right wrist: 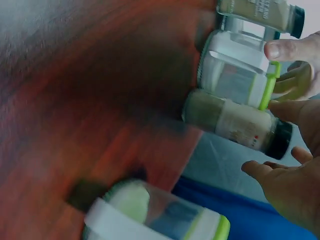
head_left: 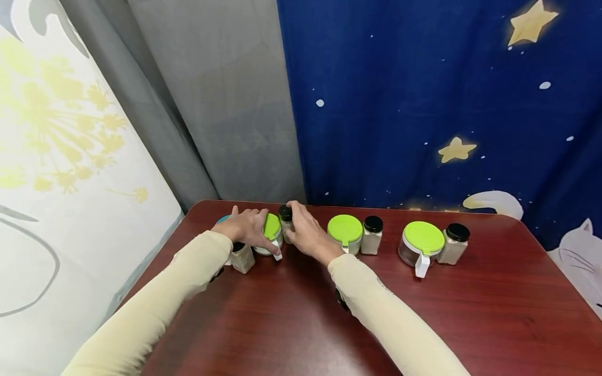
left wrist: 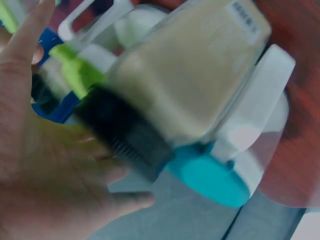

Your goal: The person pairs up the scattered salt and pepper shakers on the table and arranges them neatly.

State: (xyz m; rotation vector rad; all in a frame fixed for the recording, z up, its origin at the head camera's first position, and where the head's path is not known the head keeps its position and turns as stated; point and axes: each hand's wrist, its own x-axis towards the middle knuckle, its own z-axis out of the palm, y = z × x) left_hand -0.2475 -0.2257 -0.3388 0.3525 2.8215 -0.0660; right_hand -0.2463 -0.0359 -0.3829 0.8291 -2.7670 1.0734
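Seen from the person's side, the left hand point(head_left: 245, 228) spreads loosely over a green-lidded jar point(head_left: 271, 227) at the surface's point(head_left: 282, 313) ten o'clock, thumb by its white handle. At that jar's two o'clock stands a round black-capped bottle point(right wrist: 235, 122); the right hand's point(head_left: 308, 232) fingers reach out around its cap, and I can't tell whether they touch. A square bottle point(head_left: 243, 259) sits at the jar's eight o'clock, beside a blue-lidded jar point(left wrist: 210, 175). Toward three o'clock stand two more green-lidded jars point(head_left: 345, 228), each with a black-capped bottle alongside.
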